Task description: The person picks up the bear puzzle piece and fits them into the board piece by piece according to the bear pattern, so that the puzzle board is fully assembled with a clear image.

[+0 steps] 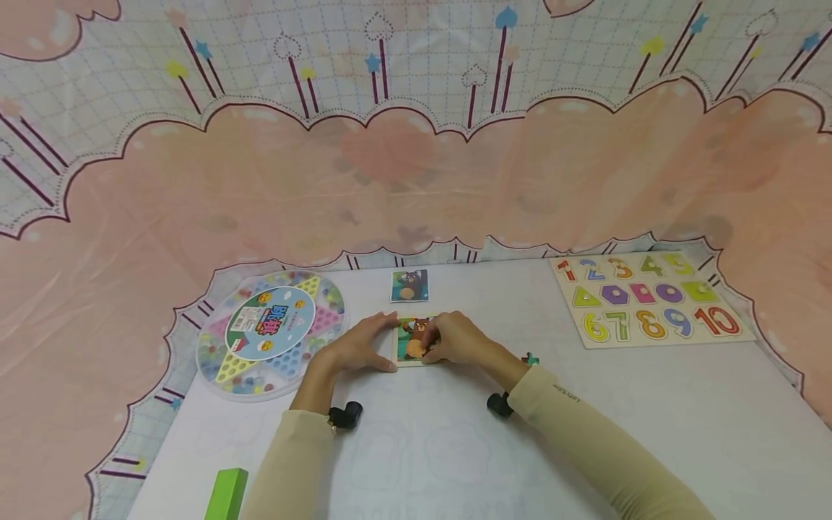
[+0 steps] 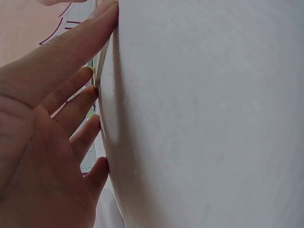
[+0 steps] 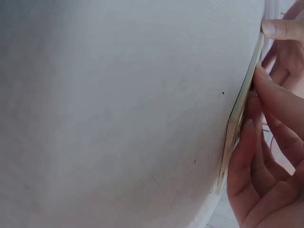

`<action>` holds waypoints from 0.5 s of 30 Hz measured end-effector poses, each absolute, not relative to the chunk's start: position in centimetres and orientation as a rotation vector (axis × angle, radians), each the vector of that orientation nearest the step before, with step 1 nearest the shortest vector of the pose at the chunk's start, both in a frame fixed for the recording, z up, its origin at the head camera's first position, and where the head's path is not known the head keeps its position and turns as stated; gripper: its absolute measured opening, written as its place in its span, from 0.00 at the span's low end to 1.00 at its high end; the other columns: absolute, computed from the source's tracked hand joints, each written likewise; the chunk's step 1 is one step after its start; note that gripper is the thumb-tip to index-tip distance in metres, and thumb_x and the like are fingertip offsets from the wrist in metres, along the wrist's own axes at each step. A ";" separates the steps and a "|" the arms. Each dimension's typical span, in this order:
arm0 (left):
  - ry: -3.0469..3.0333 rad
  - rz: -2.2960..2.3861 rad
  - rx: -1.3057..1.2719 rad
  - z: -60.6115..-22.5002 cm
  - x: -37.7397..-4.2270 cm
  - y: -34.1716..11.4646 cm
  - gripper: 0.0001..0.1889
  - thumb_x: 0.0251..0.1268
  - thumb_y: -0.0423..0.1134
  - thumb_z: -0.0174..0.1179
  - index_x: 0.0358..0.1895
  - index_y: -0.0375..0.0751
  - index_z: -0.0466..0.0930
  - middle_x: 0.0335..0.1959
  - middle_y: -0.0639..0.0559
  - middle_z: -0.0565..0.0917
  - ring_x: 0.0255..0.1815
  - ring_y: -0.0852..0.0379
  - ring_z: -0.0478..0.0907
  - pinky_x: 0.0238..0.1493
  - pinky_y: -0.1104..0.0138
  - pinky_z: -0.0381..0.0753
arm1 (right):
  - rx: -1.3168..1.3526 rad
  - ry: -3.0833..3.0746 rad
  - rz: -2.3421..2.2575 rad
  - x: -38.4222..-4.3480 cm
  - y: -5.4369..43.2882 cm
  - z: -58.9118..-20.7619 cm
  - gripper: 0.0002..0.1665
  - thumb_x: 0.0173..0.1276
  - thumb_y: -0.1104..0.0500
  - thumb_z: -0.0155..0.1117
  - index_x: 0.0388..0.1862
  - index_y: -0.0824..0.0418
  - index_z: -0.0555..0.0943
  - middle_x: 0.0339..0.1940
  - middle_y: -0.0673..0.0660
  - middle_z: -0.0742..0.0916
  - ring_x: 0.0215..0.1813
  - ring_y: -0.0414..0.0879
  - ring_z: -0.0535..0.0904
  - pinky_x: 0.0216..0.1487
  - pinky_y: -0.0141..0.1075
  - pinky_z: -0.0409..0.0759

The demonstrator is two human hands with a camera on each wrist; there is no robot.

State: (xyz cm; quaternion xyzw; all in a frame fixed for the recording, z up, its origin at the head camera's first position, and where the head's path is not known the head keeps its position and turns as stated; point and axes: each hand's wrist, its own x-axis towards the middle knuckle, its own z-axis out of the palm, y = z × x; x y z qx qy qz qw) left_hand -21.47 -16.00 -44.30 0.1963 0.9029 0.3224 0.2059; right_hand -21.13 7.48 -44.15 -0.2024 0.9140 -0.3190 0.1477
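Note:
A small wooden jigsaw board (image 1: 408, 363) with a bear picture lies flat between the hands. My left hand (image 1: 356, 345) rests at its left side, thumb near the lower corner and fingertips near the upper one. In the left wrist view those fingers (image 2: 80, 111) are spread and only lightly bent. Over the board's right part, my right hand (image 1: 461, 339) has curled fingers and seems to pinch a puzzle piece, mostly hidden. The right wrist view shows the thumb and fingers close together at the board's edge (image 3: 232, 127). Beyond the board lies a matching bear picture card (image 1: 410, 286).
A loose green puzzle piece (image 1: 531, 359) lies beside the right forearm. On the left is a round marble board game (image 1: 269, 336); a wooden number board (image 1: 653, 300) lies at far right. A green block (image 1: 226, 495) is at front left. Patterned cloth (image 1: 416, 180) rises behind.

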 end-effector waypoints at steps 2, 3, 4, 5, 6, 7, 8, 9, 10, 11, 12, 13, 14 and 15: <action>2.517 0.893 0.541 -44.3 -21.5 -16.0 0.47 0.51 0.39 0.78 0.76 0.42 0.66 0.84 0.43 0.58 0.86 0.35 0.46 0.85 0.39 0.46 | -0.583 2.619 -0.926 -21.1 7.5 -44.2 0.06 0.56 0.60 0.81 0.30 0.53 0.88 0.38 0.50 0.89 0.44 0.43 0.78 0.58 0.43 0.80; 2.519 0.893 0.538 -44.2 -21.5 -16.0 0.47 0.51 0.39 0.78 0.76 0.42 0.65 0.84 0.42 0.58 0.86 0.35 0.46 0.84 0.39 0.46 | -0.582 2.612 -0.931 -21.1 7.5 -44.2 0.06 0.57 0.60 0.81 0.29 0.53 0.88 0.38 0.50 0.89 0.44 0.43 0.78 0.58 0.43 0.80; 2.517 0.893 0.533 -44.2 -21.5 -16.0 0.47 0.51 0.39 0.78 0.76 0.42 0.65 0.84 0.42 0.58 0.86 0.35 0.46 0.85 0.39 0.46 | -0.579 2.607 -0.933 -21.2 7.6 -44.2 0.06 0.57 0.60 0.80 0.30 0.53 0.89 0.38 0.50 0.89 0.44 0.42 0.78 0.58 0.43 0.80; 2.516 0.893 0.529 -44.2 -21.5 -16.0 0.47 0.51 0.39 0.78 0.77 0.43 0.65 0.84 0.42 0.58 0.86 0.35 0.46 0.85 0.39 0.46 | -0.575 2.602 -0.938 -21.2 7.6 -44.3 0.06 0.57 0.60 0.80 0.30 0.53 0.89 0.38 0.50 0.89 0.44 0.42 0.78 0.58 0.43 0.80; 2.517 0.892 0.530 -44.2 -21.5 -16.0 0.47 0.51 0.39 0.78 0.77 0.43 0.65 0.84 0.42 0.58 0.86 0.35 0.46 0.84 0.38 0.46 | -0.572 2.599 -0.940 -21.2 7.6 -44.3 0.06 0.57 0.61 0.80 0.30 0.54 0.89 0.38 0.50 0.89 0.44 0.42 0.78 0.58 0.42 0.80; 2.516 0.894 0.530 -44.2 -21.5 -16.0 0.47 0.51 0.39 0.78 0.77 0.43 0.65 0.84 0.42 0.58 0.86 0.35 0.46 0.84 0.38 0.46 | -0.570 2.596 -0.941 -21.3 7.6 -44.3 0.06 0.57 0.61 0.80 0.30 0.54 0.89 0.38 0.50 0.89 0.43 0.42 0.78 0.57 0.41 0.80; 2.515 0.896 0.527 -44.2 -21.5 -16.0 0.47 0.51 0.39 0.78 0.77 0.43 0.65 0.84 0.42 0.57 0.86 0.35 0.46 0.84 0.38 0.46 | -0.569 2.592 -0.942 -21.3 7.6 -44.4 0.06 0.57 0.61 0.80 0.30 0.54 0.89 0.38 0.50 0.88 0.43 0.41 0.78 0.56 0.41 0.80; 2.512 0.900 0.522 -44.2 -21.5 -15.9 0.47 0.51 0.39 0.78 0.77 0.43 0.65 0.84 0.42 0.57 0.86 0.35 0.46 0.85 0.39 0.46 | -0.572 2.590 -0.941 -21.4 7.6 -44.4 0.06 0.57 0.61 0.80 0.30 0.54 0.89 0.37 0.50 0.88 0.43 0.41 0.77 0.55 0.40 0.80; 2.509 0.902 0.519 -44.2 -21.4 -15.9 0.47 0.51 0.39 0.78 0.77 0.43 0.65 0.84 0.43 0.57 0.86 0.36 0.46 0.85 0.39 0.45 | -0.573 2.587 -0.942 -21.4 7.6 -44.5 0.06 0.57 0.61 0.80 0.30 0.55 0.89 0.37 0.50 0.88 0.42 0.41 0.77 0.54 0.39 0.79; 2.510 0.901 0.522 -44.2 -21.4 -15.9 0.47 0.51 0.39 0.78 0.77 0.43 0.65 0.84 0.43 0.57 0.86 0.36 0.46 0.85 0.39 0.45 | -0.575 2.584 -0.943 -21.4 7.6 -44.5 0.06 0.57 0.61 0.80 0.30 0.55 0.89 0.37 0.50 0.88 0.42 0.41 0.77 0.53 0.38 0.79; 2.511 0.902 0.524 -44.2 -21.4 -15.9 0.47 0.51 0.39 0.78 0.77 0.43 0.65 0.84 0.43 0.58 0.86 0.35 0.46 0.85 0.39 0.46 | -0.579 2.581 -0.944 -21.5 7.6 -44.5 0.06 0.57 0.61 0.80 0.31 0.55 0.89 0.37 0.50 0.88 0.42 0.41 0.77 0.53 0.37 0.79; 2.512 0.902 0.525 -44.1 -21.4 -15.9 0.47 0.51 0.39 0.78 0.77 0.42 0.65 0.84 0.43 0.58 0.86 0.35 0.46 0.85 0.39 0.46 | -0.584 2.581 -0.945 -21.5 7.6 -44.5 0.06 0.57 0.61 0.80 0.31 0.55 0.89 0.37 0.50 0.88 0.42 0.41 0.77 0.52 0.37 0.79; 2.514 0.902 0.529 -44.1 -21.4 -15.9 0.47 0.51 0.39 0.78 0.76 0.42 0.65 0.84 0.43 0.58 0.86 0.35 0.46 0.85 0.39 0.46 | -0.589 2.580 -0.945 -21.5 7.6 -44.6 0.06 0.56 0.61 0.80 0.31 0.56 0.89 0.37 0.50 0.88 0.42 0.41 0.77 0.51 0.36 0.79; 2.513 0.903 0.527 -44.1 -21.3 -15.9 0.47 0.51 0.39 0.78 0.76 0.42 0.66 0.84 0.43 0.58 0.86 0.35 0.46 0.85 0.39 0.46 | -0.593 2.580 -0.943 -21.5 7.6 -44.6 0.06 0.56 0.61 0.80 0.31 0.56 0.89 0.37 0.50 0.88 0.42 0.41 0.77 0.51 0.36 0.78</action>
